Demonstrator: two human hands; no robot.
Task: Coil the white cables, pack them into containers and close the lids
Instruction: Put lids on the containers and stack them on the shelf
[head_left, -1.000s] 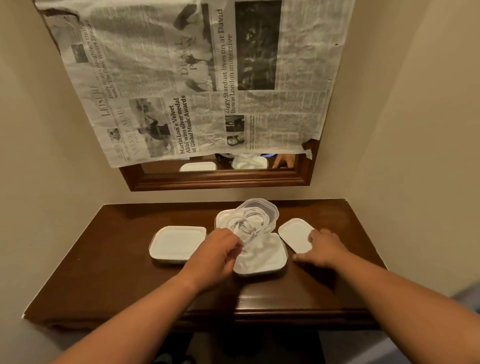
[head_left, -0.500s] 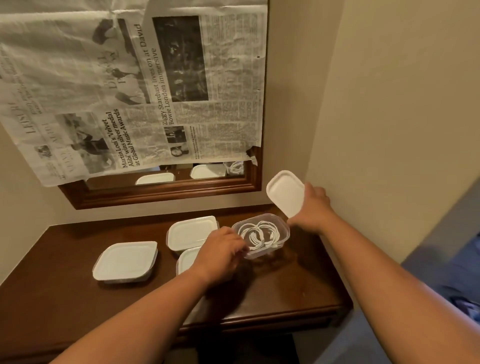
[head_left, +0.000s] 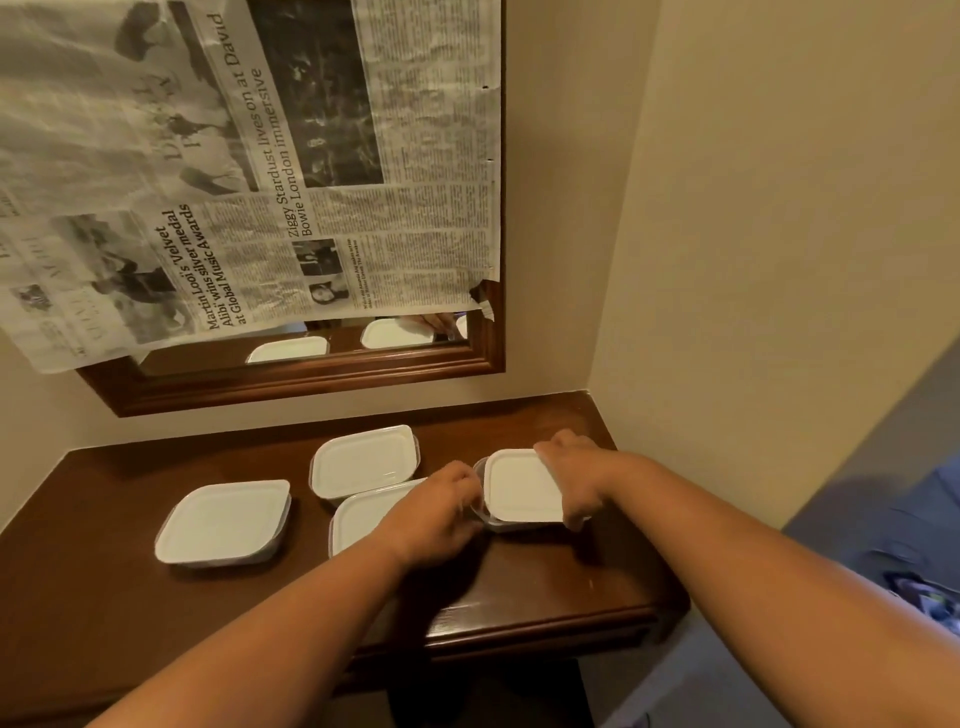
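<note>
Cables are not visible at this moment; presumably they are inside the containers, but this cannot be confirmed. Three clear plastic containers with white lids (head_left: 224, 521) (head_left: 365, 460) (head_left: 363, 517) stand lidded at left and centre of the dark wooden worktop (head_left: 93, 597). A fourth clear container (head_left: 480, 512) sits toward the right, with a white rounded-square lid (head_left: 522, 491) laid on top. The right hand (head_left: 574, 480) is curled over the lid's right edge, gripping it; the left hand (head_left: 439, 512) is cupped against the container's left side. Judgement: the task is in its last stage, with only this lid left to seat; whether it has snapped shut cannot be told. Open room is tight: wall close on the right, a neighbouring container touching or just beside on the left, clear worktop in front.
</note>
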